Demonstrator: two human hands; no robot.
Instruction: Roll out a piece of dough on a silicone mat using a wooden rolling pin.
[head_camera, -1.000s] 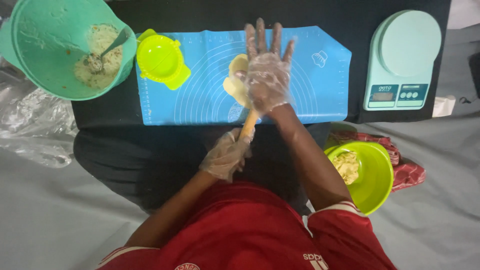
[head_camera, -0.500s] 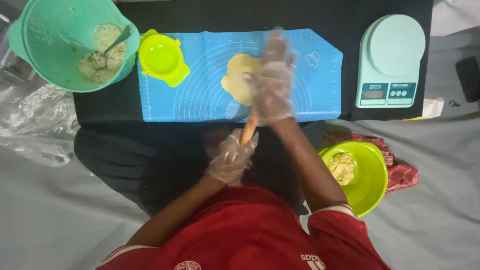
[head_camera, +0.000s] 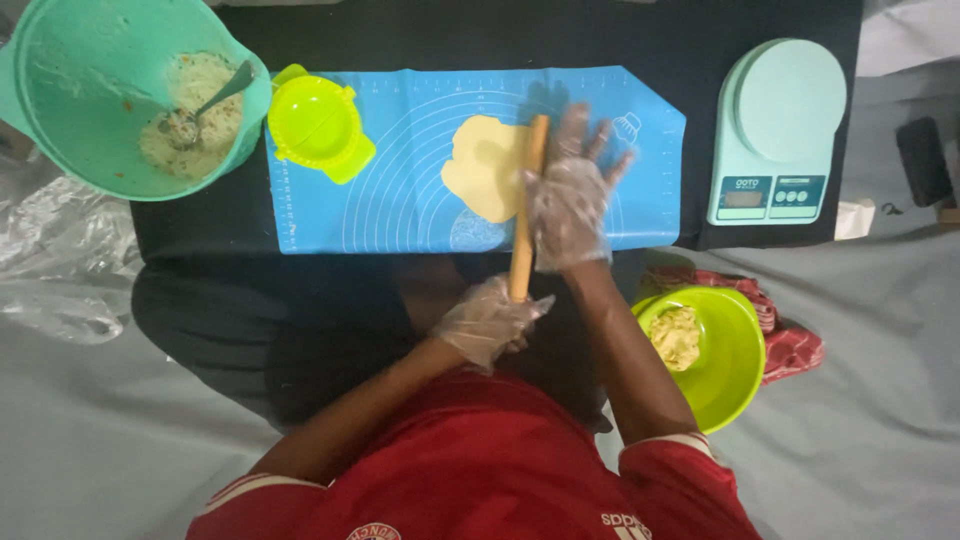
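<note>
— Dough (head_camera: 487, 165), pale yellow and rolled thin, is lying on our blue silicone mat (head_camera: 400, 170), near the middle and a little to the right. Its edge is looking uneven, more a rounded blob than a clean circle.

— And the wooden rolling pin (head_camera: 524, 215) is lying across the right edge of it, running away from us toward the far side of the mat. Our right hand (head_camera: 570, 200), in a clear plastic glove, is pressing flat on the pin with the fingers spread wide, so it is not gripping anything.

— Our left hand (head_camera: 487, 322), gloved too, is curling closed around the near end of the pin, just off the mat's front edge.

— We are working on a black tabletop (head_camera: 200, 215). Beside the mat on the left a small lime-green dumpling press (head_camera: 318, 125) is sitting, and next to that a big teal bowl (head_camera: 60, 100) with a crumbly filling and a spoon (head_camera: 205, 105) in it.

— To the right a mint-green kitchen scale (head_camera: 780, 130) is standing near the mat's corner. Lower right, a lime-green bowl (head_camera: 730, 360) holding a lump of dough is resting on a red cloth (head_camera: 790, 345).

— Grey sheeting (head_camera: 880, 420) is covering the floor around us, with crumpled clear plastic (head_camera: 50, 260) on the left.
</note>
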